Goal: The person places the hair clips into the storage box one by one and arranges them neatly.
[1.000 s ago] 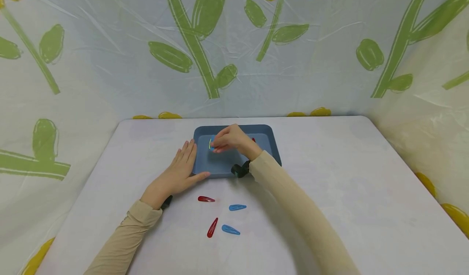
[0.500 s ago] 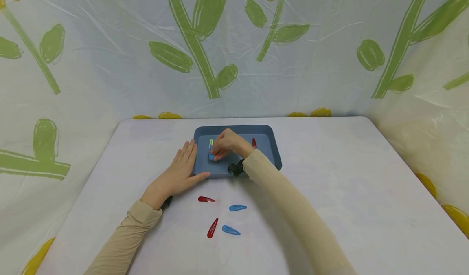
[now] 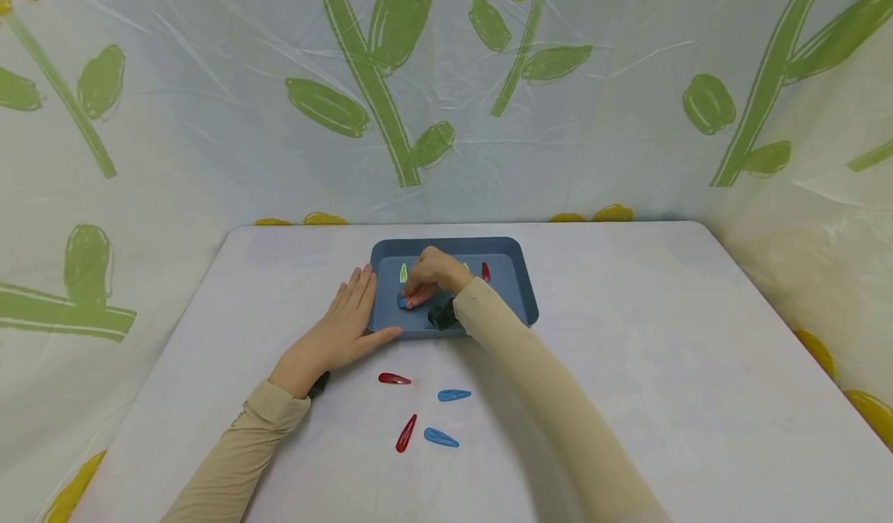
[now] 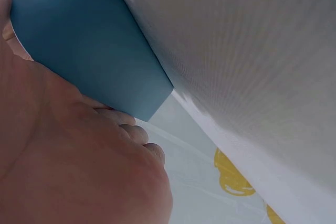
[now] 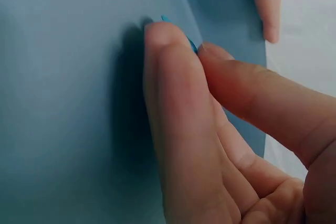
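Observation:
In the head view, my right hand [image 3: 431,276] is over the left part of a blue-grey tray [image 3: 518,300]. Its thumb and fingertips pinch a blue snap hair clip [image 3: 401,302], just in front of a yellow-green hair clip [image 3: 403,272] lying in the tray. In the right wrist view only slivers of the blue clip show between the fingertips. My left hand [image 3: 340,328] lies with straight fingers along the tray's left side, its thumb at the front left corner. Deeper in the tray is a red hair clip [image 3: 485,273], and a second yellow-green clip [image 3: 466,266] is mostly hidden behind my right hand.
On the white table [image 3: 663,352] in front of the tray lie two red hair clips, one nearer the tray [image 3: 394,379] and one upright in view [image 3: 406,433]. Beside them are two blue clips, the farther [image 3: 454,395] and the nearer [image 3: 441,438]. A flower-patterned sheet hangs behind.
My right hand has brought the blue clip nearer the tray's front and down toward its floor. The yellow-green clip behind it has come into view. My left hand has stayed in place.

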Action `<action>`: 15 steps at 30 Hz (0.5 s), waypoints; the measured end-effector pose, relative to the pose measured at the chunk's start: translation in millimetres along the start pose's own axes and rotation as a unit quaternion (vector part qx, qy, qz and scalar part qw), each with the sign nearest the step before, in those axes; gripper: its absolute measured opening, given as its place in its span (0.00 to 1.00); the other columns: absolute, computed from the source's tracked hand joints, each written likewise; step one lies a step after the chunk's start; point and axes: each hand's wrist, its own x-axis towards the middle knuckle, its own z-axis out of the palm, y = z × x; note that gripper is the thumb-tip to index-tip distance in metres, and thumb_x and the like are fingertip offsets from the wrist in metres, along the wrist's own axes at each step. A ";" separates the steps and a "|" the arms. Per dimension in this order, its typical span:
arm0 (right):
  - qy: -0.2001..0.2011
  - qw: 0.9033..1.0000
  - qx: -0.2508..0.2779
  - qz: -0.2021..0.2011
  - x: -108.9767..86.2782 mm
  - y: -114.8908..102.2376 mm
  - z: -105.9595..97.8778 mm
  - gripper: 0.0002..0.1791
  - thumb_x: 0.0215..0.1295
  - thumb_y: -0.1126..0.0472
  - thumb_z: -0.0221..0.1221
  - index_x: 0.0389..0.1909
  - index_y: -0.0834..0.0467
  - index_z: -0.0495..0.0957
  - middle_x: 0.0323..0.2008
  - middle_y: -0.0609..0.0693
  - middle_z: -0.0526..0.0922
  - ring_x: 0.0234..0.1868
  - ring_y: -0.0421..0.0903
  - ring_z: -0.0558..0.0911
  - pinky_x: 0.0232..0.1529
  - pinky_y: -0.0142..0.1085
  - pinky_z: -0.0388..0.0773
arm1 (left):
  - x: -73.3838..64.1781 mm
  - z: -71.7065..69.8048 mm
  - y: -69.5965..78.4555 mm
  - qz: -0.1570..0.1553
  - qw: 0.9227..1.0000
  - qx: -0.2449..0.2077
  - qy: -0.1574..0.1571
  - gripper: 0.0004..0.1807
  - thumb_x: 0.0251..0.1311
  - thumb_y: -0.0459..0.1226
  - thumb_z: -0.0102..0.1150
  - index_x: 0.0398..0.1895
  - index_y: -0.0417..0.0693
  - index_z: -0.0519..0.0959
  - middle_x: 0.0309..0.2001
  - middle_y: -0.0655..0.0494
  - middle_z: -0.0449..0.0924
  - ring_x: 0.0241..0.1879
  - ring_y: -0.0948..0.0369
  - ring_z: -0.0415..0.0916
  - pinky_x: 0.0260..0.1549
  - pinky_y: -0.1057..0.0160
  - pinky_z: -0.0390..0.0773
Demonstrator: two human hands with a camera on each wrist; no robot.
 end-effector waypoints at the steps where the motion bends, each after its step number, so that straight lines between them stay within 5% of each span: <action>1: 0.000 1.000 -0.005 0.006 0.8 0.1 -0.3 0.04 0.57 0.73 0.68 0.27 0.71 0.84 0.24 0.62 0.86 0.21 0.48 0.86 0.36 0.38 0.85 | 0.1 0.0 -0.1 -0.001 1.000 0.001 -0.001 0.59 0.65 0.68 0.45 0.77 0.32 0.35 0.79 0.40 0.26 0.77 0.47 0.22 0.73 0.43 0.34; 15: 0.000 0.998 -0.063 0.013 3.1 0.4 4.8 0.03 0.56 0.72 0.69 0.26 0.69 0.85 0.23 0.60 0.86 0.19 0.45 0.85 0.30 0.34 0.84 | 1.0 0.7 -1.2 -0.001 1.000 0.006 -0.002 0.59 0.65 0.68 0.44 0.78 0.34 0.34 0.79 0.42 0.24 0.77 0.48 0.22 0.73 0.45 0.33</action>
